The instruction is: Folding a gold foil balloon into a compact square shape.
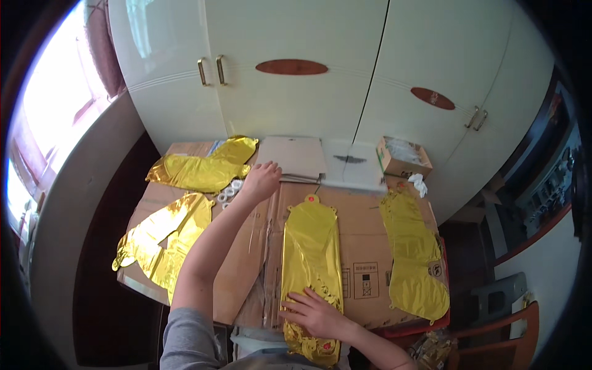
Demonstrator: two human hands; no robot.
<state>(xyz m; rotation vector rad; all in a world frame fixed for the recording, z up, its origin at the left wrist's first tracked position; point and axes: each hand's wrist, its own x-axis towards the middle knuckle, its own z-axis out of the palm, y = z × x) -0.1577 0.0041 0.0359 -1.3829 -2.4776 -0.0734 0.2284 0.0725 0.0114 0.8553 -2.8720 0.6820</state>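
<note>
The right hand (316,314) lies palm down on the lower part of a long, flat gold foil balloon (312,246), fingers slightly apart and pressing on the film rather than clamped around it. This balloon lies lengthwise on the printed corrugated cardboard (246,265) covering the table, its tabbed end pointing away from the person and a red spot on the tab.

The left hand (261,180) reaches to the near left corner of a stack of pale card sheets (293,154), fingers bent; whether they grip a sheet cannot be told.

Beside the balloon, the cardboard carries a black-outlined panel (365,279) with symbols and a line of small characters. A dark, wing-like mark shows on the clear plastic film (354,161) next to the stack. On the cabinet (320,31), the right-hand brown oval plaque (433,98) bears pale marks too small to read.
</note>
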